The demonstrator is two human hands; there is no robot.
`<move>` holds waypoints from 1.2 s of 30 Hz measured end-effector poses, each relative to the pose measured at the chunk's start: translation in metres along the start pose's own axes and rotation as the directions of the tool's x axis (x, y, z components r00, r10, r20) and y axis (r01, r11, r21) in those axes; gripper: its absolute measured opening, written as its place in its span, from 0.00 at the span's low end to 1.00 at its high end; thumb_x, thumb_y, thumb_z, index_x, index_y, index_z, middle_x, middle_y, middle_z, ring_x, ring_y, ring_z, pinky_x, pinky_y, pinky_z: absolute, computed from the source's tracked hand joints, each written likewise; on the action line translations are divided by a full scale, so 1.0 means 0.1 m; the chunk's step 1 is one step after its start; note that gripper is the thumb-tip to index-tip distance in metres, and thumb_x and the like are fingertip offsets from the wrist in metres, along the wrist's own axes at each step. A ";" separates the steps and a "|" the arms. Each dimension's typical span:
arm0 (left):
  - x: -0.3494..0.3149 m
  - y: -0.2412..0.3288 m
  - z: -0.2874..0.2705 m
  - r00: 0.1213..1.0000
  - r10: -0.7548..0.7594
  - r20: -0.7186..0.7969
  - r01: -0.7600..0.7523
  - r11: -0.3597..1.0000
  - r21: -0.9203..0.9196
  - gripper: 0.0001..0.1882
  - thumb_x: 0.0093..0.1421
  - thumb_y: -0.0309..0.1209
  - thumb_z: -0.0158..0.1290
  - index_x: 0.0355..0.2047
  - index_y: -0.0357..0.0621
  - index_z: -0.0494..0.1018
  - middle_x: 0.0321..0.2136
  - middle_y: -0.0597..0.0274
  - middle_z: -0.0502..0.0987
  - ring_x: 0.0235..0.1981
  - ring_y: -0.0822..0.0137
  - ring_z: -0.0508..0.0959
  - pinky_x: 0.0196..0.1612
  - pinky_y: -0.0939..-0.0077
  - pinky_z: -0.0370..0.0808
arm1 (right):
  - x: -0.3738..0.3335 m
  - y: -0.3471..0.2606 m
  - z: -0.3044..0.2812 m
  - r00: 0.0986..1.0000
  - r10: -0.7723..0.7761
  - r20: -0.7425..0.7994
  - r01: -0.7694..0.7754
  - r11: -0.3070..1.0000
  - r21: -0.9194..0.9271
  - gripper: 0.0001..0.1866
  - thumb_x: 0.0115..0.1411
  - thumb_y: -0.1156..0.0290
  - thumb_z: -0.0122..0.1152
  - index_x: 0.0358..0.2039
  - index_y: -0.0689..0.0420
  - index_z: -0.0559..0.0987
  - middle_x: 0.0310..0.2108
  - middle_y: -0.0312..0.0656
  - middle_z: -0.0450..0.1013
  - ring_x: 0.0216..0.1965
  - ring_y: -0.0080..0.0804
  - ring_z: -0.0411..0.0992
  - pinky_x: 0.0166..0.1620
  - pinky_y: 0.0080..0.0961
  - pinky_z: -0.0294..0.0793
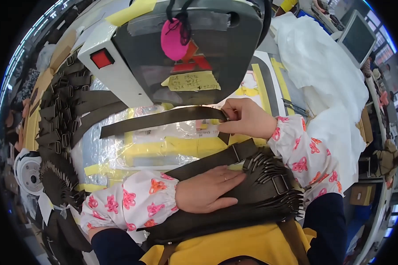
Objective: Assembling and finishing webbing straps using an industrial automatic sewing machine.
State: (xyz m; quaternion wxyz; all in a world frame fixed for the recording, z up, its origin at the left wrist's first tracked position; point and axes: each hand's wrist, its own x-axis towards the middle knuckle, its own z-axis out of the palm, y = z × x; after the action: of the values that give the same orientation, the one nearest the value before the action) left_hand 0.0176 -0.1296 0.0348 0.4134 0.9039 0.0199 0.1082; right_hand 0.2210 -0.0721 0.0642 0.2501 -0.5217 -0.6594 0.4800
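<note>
My right hand is closed in a pinch on the buckle end of a dark olive webbing strap. The strap stretches leftward in a gentle curve, below the machine head, its cut end free. My left hand lies flat with fingers extended on a thick bundle of similar straps across my lap. Metal buckles and folded ends crowd the bundle's right side. One strap with a slider buckle lies at its top edge, just beyond my left fingers.
A grey machine head with a red switch overhangs the taped work surface. Piled buckled straps and a small white fan are at left. White sheeting and dark scissors lie at right.
</note>
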 end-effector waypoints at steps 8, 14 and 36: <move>0.10 -0.02 -0.37 0.887 -0.025 -0.461 0.192 0.928 0.320 0.10 0.49 0.25 0.55 0.34 0.40 0.74 0.34 0.57 0.74 0.35 0.55 0.74 0.38 0.67 0.72 | -0.02 0.43 0.34 0.987 0.132 -0.091 -0.055 0.814 0.578 0.19 0.46 0.67 0.71 0.20 0.59 0.66 0.18 0.36 0.65 0.19 0.22 0.68 0.22 0.18 0.70; -0.11 0.04 -0.31 0.928 -0.281 -0.245 0.296 0.955 0.027 0.11 0.53 0.25 0.53 0.38 0.35 0.72 0.29 0.46 0.75 0.28 0.47 0.75 0.33 0.66 0.72 | -0.06 0.25 0.40 0.997 0.062 -0.040 -0.025 0.796 0.605 0.17 0.46 0.72 0.68 0.22 0.59 0.64 0.25 0.39 0.69 0.24 0.24 0.70 0.24 0.20 0.71; 0.11 -0.53 -0.47 0.440 -0.790 -0.427 0.240 0.562 -0.791 0.08 0.55 0.27 0.46 0.30 0.34 0.73 0.19 0.62 0.73 0.17 0.75 0.73 0.18 0.83 0.69 | -0.07 0.09 0.54 0.979 -0.063 -0.194 0.160 0.829 0.536 0.23 0.51 0.84 0.59 0.46 0.64 0.61 0.41 0.43 0.66 0.36 0.24 0.70 0.39 0.17 0.72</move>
State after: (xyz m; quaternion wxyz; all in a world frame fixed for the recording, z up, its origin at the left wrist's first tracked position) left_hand 0.0210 -0.0582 0.0264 0.6503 0.5172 0.4489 0.3288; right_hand 0.1823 -0.0992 0.0353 0.4715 -0.4272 -0.5000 0.5875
